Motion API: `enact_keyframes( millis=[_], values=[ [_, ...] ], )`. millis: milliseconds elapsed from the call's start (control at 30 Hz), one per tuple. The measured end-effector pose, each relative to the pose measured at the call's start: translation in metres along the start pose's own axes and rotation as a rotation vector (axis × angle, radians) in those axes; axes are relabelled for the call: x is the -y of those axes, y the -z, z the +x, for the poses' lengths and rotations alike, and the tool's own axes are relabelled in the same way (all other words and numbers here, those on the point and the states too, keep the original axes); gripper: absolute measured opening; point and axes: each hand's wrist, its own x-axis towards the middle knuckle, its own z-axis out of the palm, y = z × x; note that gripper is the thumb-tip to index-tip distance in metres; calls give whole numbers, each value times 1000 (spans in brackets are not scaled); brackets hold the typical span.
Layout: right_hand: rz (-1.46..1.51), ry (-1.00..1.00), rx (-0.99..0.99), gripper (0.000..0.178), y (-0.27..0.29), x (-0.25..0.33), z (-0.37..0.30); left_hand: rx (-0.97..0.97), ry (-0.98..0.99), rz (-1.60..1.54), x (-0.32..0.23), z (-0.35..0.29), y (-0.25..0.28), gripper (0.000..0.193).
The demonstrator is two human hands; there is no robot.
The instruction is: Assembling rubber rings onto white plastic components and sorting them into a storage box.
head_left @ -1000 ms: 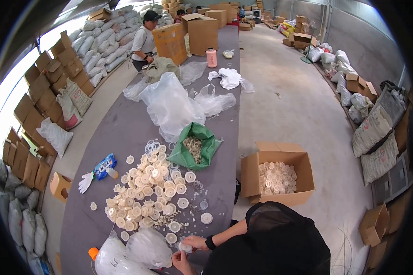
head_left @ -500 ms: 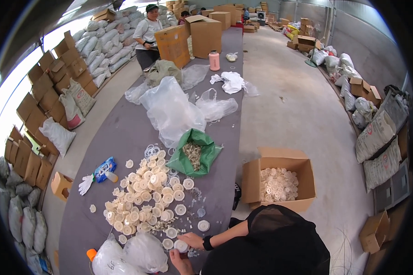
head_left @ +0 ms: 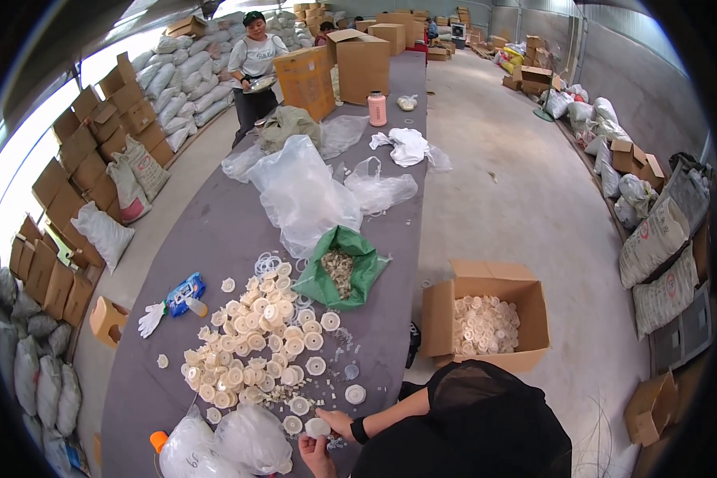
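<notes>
Near the table's front edge I hold a round white plastic disc (head_left: 317,428) between both hands. My right hand (head_left: 340,423), with a black band at the wrist, closes on its right side. My left hand (head_left: 318,459) pinches it from below. Beside it on the table lie more cream plastic discs (head_left: 299,405), part of a large heap (head_left: 239,342) that spreads to the left and away from me. A single white disc (head_left: 355,394) lies to the right, and tiny clear parts (head_left: 344,342) are scattered there.
Full plastic bags (head_left: 251,442) stand left of my hands. Farther off are a green bag (head_left: 344,271) of small parts, clear plastic bags (head_left: 299,191) and a pink bottle (head_left: 377,109). On the floor at right stands a carton (head_left: 442,323) of discs. Another person (head_left: 255,60) stands across the table.
The disc in my hands has tilted and been lifted slightly. The person at the far side has turned and now shows a shallow tray in the hands.
</notes>
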Motion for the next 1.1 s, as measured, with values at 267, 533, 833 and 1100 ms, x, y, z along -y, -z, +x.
enact_keyframes(
  millis=[267, 533, 833, 1100],
  values=[
    [56, -61, 207, 45, 2, -6, 8, -119, 410, -544, 19, -12, 0, 18],
    [-98, 120, 31, 43, -8, -12, -3, -188, 425, -663, 40, -15, -4, 18],
    [-90, 152, 6, 39, -13, 2, 2, -260, 490, -879, 38, -18, -1, 25],
    [-270, 427, 374, 35, -21, 3, -11, -401, 436, -910, 30, -8, 6, 28]
  ],
)
